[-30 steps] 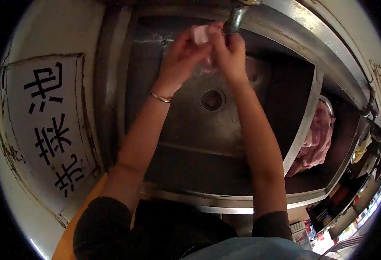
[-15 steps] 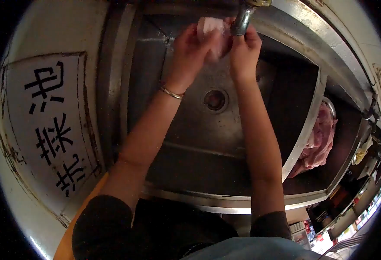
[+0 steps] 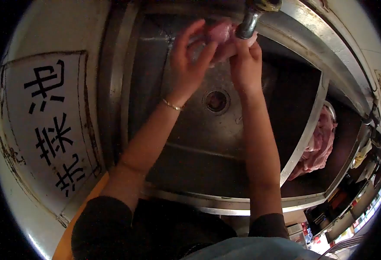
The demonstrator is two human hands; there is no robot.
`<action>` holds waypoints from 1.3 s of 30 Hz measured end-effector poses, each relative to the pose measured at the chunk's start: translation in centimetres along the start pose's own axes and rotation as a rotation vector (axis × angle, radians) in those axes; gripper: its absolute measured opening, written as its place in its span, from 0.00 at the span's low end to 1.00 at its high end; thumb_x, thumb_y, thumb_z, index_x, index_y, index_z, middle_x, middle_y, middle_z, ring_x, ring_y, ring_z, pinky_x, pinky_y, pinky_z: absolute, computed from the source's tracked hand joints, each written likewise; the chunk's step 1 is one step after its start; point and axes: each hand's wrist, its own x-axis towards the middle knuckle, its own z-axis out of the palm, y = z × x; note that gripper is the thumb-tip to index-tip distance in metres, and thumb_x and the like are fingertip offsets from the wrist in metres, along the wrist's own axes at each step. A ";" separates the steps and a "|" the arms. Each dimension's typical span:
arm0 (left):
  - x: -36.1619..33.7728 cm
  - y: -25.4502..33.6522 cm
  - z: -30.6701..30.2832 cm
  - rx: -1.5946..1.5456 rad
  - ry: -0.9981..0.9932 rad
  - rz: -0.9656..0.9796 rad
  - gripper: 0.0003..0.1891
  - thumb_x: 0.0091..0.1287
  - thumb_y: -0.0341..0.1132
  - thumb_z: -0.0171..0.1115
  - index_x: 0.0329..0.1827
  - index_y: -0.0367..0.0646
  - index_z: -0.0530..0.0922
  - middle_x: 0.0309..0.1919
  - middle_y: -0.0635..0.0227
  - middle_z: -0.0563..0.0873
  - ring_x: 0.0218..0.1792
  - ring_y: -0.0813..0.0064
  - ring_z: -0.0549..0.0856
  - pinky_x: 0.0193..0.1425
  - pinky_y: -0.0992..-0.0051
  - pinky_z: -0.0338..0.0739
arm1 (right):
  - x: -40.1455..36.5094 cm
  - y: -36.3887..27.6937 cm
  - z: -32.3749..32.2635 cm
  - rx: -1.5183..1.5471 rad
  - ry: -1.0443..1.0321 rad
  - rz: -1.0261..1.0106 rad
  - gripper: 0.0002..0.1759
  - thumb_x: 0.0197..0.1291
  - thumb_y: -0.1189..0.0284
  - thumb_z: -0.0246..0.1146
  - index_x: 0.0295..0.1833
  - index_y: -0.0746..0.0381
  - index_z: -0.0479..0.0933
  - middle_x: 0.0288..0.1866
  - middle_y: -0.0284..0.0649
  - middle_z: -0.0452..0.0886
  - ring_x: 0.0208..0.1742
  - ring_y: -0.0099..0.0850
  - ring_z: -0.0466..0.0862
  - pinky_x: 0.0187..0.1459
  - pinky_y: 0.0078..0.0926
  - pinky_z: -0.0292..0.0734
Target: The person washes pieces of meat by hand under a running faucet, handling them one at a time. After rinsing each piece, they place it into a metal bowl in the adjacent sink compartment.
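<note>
Under the metal faucet (image 3: pixel 248 27) at the top, a pink piece of meat (image 3: pixel 220 39) hangs over the steel sink. My right hand (image 3: pixel 246 65) pinches its right end, just below the spout. At the meat's left side is my left hand (image 3: pixel 191 60), with its fingers spread and the thumb near the meat; whether it touches is hard to tell. A bracelet (image 3: pixel 172 105) circles my left wrist. The round drain (image 3: pixel 216 101) lies below both hands.
A steel divider (image 3: pixel 307 125) separates off a right basin, where more raw meat (image 3: pixel 319 141) lies in a metal bowl. The sink's front rim (image 3: pixel 225 204) runs before my body. At left, a white panel (image 3: pixel 47 130) bears black characters.
My left hand has opened its fingers and moved slightly down from the meat. The meat has turned and shows a redder side. My right hand has shifted slightly down.
</note>
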 end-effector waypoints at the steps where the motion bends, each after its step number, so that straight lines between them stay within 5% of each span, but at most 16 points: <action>1: 0.5 -0.1 -0.2 0.108 0.086 0.017 0.14 0.59 0.33 0.60 0.47 0.39 0.73 0.38 0.69 0.79 0.40 0.81 0.77 0.44 0.79 0.73 | 0.1 -0.3 0.1 -0.060 -0.076 0.030 0.10 0.60 0.72 0.52 0.45 0.64 0.70 0.28 0.34 0.76 0.22 0.23 0.75 0.24 0.19 0.70; 2: 0.7 -0.3 -0.5 0.110 0.092 0.016 0.14 0.59 0.33 0.60 0.47 0.39 0.73 0.38 0.69 0.79 0.40 0.81 0.77 0.44 0.79 0.73 | 0.3 -0.7 0.3 -0.121 -0.155 0.060 0.10 0.60 0.73 0.52 0.45 0.64 0.70 0.29 0.34 0.77 0.24 0.22 0.75 0.26 0.18 0.70; 4: 1.3 -0.4 -0.8 -0.061 -0.257 -0.285 0.16 0.57 0.36 0.62 0.47 0.39 0.73 0.34 0.73 0.79 0.37 0.85 0.76 0.41 0.80 0.73 | 1.0 -1.7 0.2 -0.243 -0.184 0.003 0.09 0.59 0.74 0.52 0.44 0.65 0.71 0.30 0.34 0.77 0.27 0.22 0.76 0.28 0.18 0.71; 8: 1.3 -0.6 -0.3 0.063 -0.254 -0.201 0.15 0.58 0.36 0.62 0.45 0.39 0.74 0.32 0.75 0.78 0.34 0.86 0.74 0.37 0.81 0.72 | 1.9 -2.1 -1.4 -0.592 -0.210 -0.203 0.09 0.58 0.75 0.54 0.43 0.66 0.72 0.34 0.35 0.78 0.35 0.20 0.76 0.36 0.18 0.72; 14: 1.0 -4.2 0.0 0.097 -0.167 -0.169 0.15 0.61 0.43 0.58 0.41 0.39 0.75 0.31 0.75 0.78 0.30 0.84 0.75 0.35 0.79 0.72 | 1.9 -0.7 -0.3 -0.502 -0.182 -0.047 0.13 0.58 0.67 0.56 0.40 0.67 0.73 0.29 0.35 0.77 0.30 0.18 0.72 0.30 0.22 0.70; 16: 1.6 -2.3 0.0 -0.653 0.092 -0.563 0.17 0.61 0.45 0.57 0.42 0.40 0.74 0.32 0.75 0.79 0.32 0.83 0.76 0.36 0.78 0.71 | 2.2 -0.3 -0.2 -0.739 -0.200 0.158 0.17 0.57 0.62 0.57 0.37 0.68 0.73 0.22 0.37 0.75 0.26 0.18 0.70 0.26 0.25 0.69; 18: 2.1 -1.7 0.0 -0.659 0.043 -0.559 0.16 0.61 0.45 0.57 0.43 0.41 0.74 0.33 0.75 0.79 0.34 0.83 0.76 0.37 0.78 0.71 | 2.4 0.2 -1.1 -0.761 -0.215 0.081 0.17 0.54 0.62 0.59 0.35 0.69 0.73 0.18 0.40 0.74 0.22 0.20 0.71 0.25 0.26 0.69; 20: 2.4 -1.9 -0.1 -0.665 -0.002 -0.554 0.16 0.61 0.45 0.58 0.43 0.42 0.75 0.35 0.75 0.79 0.36 0.84 0.76 0.38 0.79 0.71 | 1.7 -2.3 -0.5 -1.020 -0.226 -0.011 0.13 0.55 0.67 0.60 0.38 0.66 0.74 0.28 0.30 0.75 0.31 0.16 0.71 0.32 0.16 0.68; 22: 2.7 -1.9 0.1 -0.419 -0.062 -0.495 0.14 0.60 0.43 0.59 0.43 0.44 0.75 0.31 0.77 0.78 0.34 0.87 0.76 0.34 0.82 0.70 | 2.1 -2.7 -1.1 -1.015 -0.210 -0.106 0.12 0.54 0.69 0.60 0.39 0.66 0.74 0.31 0.32 0.76 0.33 0.17 0.72 0.34 0.17 0.69; 26: 2.6 -1.3 1.4 -0.516 0.070 -0.531 0.12 0.59 0.42 0.60 0.41 0.44 0.76 0.22 0.82 0.74 0.24 0.91 0.72 0.26 0.86 0.67 | 2.7 -3.2 -0.9 -0.861 -0.236 -0.144 0.11 0.50 0.75 0.60 0.41 0.66 0.74 0.36 0.38 0.78 0.39 0.20 0.75 0.41 0.20 0.70; 28: 2.9 -4.2 0.4 -0.568 -0.357 -0.453 0.14 0.59 0.42 0.60 0.43 0.45 0.74 0.24 0.81 0.75 0.26 0.91 0.73 0.27 0.87 0.68 | 3.5 -3.4 -1.4 -0.873 -0.300 -0.164 0.11 0.49 0.76 0.59 0.41 0.67 0.74 0.32 0.42 0.79 0.34 0.24 0.76 0.38 0.23 0.71; 29: 3.2 -5.3 0.4 -0.569 -0.356 -0.453 0.14 0.59 0.42 0.60 0.43 0.45 0.74 0.24 0.81 0.75 0.26 0.91 0.73 0.27 0.87 0.68 | 3.8 -3.6 -1.7 -0.883 -0.364 -0.180 0.12 0.48 0.77 0.58 0.41 0.68 0.74 0.28 0.46 0.79 0.30 0.28 0.78 0.34 0.27 0.72; 32: 3.6 -5.7 1.3 -0.464 -0.371 -0.477 0.13 0.59 0.42 0.60 0.41 0.46 0.74 0.40 0.72 0.78 0.39 0.86 0.75 0.43 0.81 0.71 | 4.7 -4.3 -2.3 -0.893 -0.472 -0.187 0.13 0.47 0.79 0.59 0.42 0.66 0.74 0.37 0.37 0.79 0.40 0.23 0.77 0.44 0.21 0.71; 34: 4.1 -3.8 1.8 -0.291 -0.390 -0.264 0.11 0.59 0.42 0.60 0.38 0.45 0.73 0.53 0.65 0.72 0.49 0.82 0.71 0.54 0.76 0.67 | 5.0 -4.1 -2.4 -0.905 -0.416 -0.250 0.11 0.48 0.78 0.58 0.40 0.67 0.74 0.33 0.41 0.79 0.35 0.24 0.77 0.39 0.24 0.72; 37: 4.2 -4.0 1.8 -0.617 -0.493 -0.038 0.12 0.58 0.40 0.61 0.38 0.42 0.73 0.57 0.64 0.69 0.50 0.82 0.70 0.55 0.76 0.65 | 4.9 -3.5 -2.5 -0.895 -0.323 -0.303 0.10 0.49 0.78 0.57 0.39 0.67 0.75 0.30 0.44 0.80 0.31 0.26 0.78 0.36 0.26 0.73; 39: 4.9 -4.1 0.9 -0.384 -0.567 -0.116 0.15 0.55 0.38 0.64 0.41 0.41 0.72 0.54 0.66 0.71 0.49 0.82 0.70 0.54 0.77 0.66 | 4.7 -2.8 -2.9 -0.874 -0.290 -0.293 0.10 0.49 0.78 0.57 0.40 0.67 0.75 0.31 0.44 0.80 0.31 0.25 0.77 0.36 0.25 0.73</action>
